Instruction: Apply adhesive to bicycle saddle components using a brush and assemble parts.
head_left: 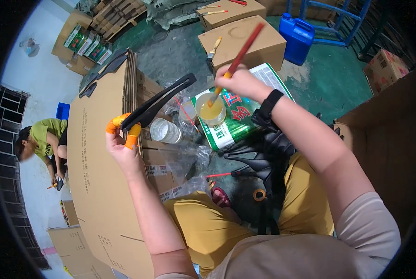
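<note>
My left hand (pixel 128 157), with orange wrapping on some fingers, is closed on one end of a long black curved part (pixel 164 98), perhaps plastic. The part slants up and to the right over the edge of a cardboard stack. A brush with a red handle (pixel 248 45) is gripped in my right hand (pixel 243 83). Its bristle end reaches down into a clear cup (pixel 212 113) of yellowish liquid. Under the cup is a green and white tin (pixel 236 132). A black band circles my right wrist.
Stacked flat cardboard (pixel 101 153) rises at my left. Clear cups (pixel 165 131) lie beside the tin. More black parts (pixel 257 167) rest near my knee. A second brush (pixel 215 46) touches a carton (pixel 264 39); a blue jerrycan (pixel 296 39) stands behind. Another person (pixel 50 139) crouches far left.
</note>
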`<state>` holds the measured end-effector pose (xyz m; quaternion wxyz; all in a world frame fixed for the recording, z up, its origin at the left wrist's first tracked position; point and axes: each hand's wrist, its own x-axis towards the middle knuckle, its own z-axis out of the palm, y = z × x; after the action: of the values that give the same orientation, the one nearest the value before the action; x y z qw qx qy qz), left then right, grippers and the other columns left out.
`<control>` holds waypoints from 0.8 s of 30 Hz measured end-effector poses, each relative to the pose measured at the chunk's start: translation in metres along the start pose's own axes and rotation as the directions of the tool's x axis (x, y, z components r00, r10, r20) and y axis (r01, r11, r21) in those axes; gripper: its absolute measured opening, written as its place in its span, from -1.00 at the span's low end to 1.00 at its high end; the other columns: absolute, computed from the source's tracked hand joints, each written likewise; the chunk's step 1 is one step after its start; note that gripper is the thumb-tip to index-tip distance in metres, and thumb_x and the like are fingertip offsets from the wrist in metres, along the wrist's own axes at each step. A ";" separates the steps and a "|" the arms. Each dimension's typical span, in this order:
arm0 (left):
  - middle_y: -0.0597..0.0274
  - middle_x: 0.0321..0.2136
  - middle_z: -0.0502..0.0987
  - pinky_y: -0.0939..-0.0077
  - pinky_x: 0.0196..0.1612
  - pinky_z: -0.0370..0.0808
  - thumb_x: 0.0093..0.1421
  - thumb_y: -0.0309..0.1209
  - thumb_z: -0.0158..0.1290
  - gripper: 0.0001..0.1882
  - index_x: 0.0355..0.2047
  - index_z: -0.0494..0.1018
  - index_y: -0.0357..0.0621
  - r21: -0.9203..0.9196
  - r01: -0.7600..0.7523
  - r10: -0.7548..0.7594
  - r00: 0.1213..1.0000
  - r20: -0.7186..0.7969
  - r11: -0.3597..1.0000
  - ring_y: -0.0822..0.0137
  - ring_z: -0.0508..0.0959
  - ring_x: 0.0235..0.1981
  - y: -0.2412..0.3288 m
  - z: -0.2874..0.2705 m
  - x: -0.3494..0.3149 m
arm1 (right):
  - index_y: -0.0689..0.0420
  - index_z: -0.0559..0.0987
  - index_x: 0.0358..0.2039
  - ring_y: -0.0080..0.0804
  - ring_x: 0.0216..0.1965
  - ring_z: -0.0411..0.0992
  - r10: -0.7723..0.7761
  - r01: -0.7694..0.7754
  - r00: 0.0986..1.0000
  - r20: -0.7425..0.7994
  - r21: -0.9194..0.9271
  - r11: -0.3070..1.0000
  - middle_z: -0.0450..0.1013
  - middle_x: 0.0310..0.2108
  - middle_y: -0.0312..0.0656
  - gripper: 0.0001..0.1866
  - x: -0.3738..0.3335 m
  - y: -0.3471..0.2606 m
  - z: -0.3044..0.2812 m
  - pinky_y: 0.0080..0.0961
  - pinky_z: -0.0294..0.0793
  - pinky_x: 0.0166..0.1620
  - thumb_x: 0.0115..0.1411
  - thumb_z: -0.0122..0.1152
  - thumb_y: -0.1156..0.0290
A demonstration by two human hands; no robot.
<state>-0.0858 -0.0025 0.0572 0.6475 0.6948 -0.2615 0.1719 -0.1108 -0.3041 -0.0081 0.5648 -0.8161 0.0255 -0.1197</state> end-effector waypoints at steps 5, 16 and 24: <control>0.15 -0.25 0.48 0.47 -0.03 0.36 -0.04 -0.62 0.18 -0.64 -0.20 0.38 -0.28 0.006 0.012 -0.012 1.000 0.003 1.000 0.34 0.46 -0.20 0.001 -0.001 -0.001 | 0.19 0.53 -0.54 -0.27 -0.44 0.46 -0.002 0.046 0.977 0.214 -0.199 0.979 0.47 -0.55 -0.11 -0.80 -0.004 0.012 0.027 -0.40 0.42 -0.28 -0.06 0.22 0.31; 0.18 -0.30 0.51 0.49 -0.06 0.35 -0.04 -0.60 0.18 -0.70 -0.26 0.41 -0.27 -0.016 0.069 -0.068 0.995 0.072 0.997 0.38 0.46 -0.21 0.002 0.019 0.000 | 0.19 0.54 -0.53 -0.76 -0.71 0.15 -0.048 0.052 0.999 -0.021 0.486 0.873 0.36 -0.64 -0.39 -0.79 -0.010 -0.074 -0.042 -0.78 0.03 -0.66 0.11 0.05 0.33; 0.17 -0.19 0.46 0.49 -0.02 0.38 -0.01 -0.63 0.09 -0.61 -0.12 0.35 -0.30 -0.061 0.038 -0.027 0.985 0.169 0.997 0.36 0.46 -0.15 0.000 0.030 -0.003 | 0.20 0.55 -0.50 -0.72 -0.69 0.21 -0.223 0.189 0.975 0.004 0.517 0.835 0.31 -0.71 -0.39 -0.78 -0.025 -0.100 -0.026 -0.74 0.14 -0.62 0.12 0.08 0.32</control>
<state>-0.0911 -0.0320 0.0529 0.6479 0.6898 -0.3092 0.0936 -0.1502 -0.2871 0.0886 0.7459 -0.6376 -0.1134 -0.1559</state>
